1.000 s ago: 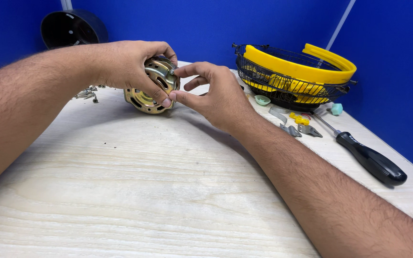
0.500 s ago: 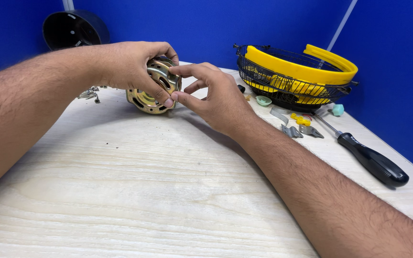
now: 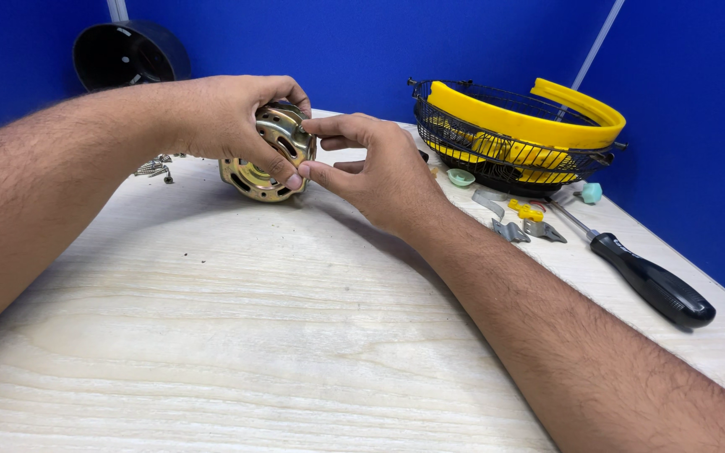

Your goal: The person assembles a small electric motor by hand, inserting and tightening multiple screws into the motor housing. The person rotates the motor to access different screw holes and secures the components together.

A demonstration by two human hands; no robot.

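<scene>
My left hand (image 3: pixel 228 117) grips a round brass-coloured motor housing cover (image 3: pixel 283 137) and holds it tilted just above a second matching housing half (image 3: pixel 253 178) that rests on the wooden table (image 3: pixel 237 335). My right hand (image 3: pixel 371 168) is at the cover's right edge, thumb and forefinger pinched against its rim. Whether a small part sits between those fingertips is hidden.
A black wire fan guard with yellow plastic parts (image 3: pixel 518 134) stands at the back right. A black-handled screwdriver (image 3: pixel 639 273), small metal clips (image 3: pixel 518 226) and coloured caps (image 3: pixel 461 177) lie near it. Loose screws (image 3: pixel 155 168) and a black round casing (image 3: pixel 127 54) are at the back left.
Both hands stay on the motor cover; my right fingers have shifted slightly along its rim. The rest is unchanged.
</scene>
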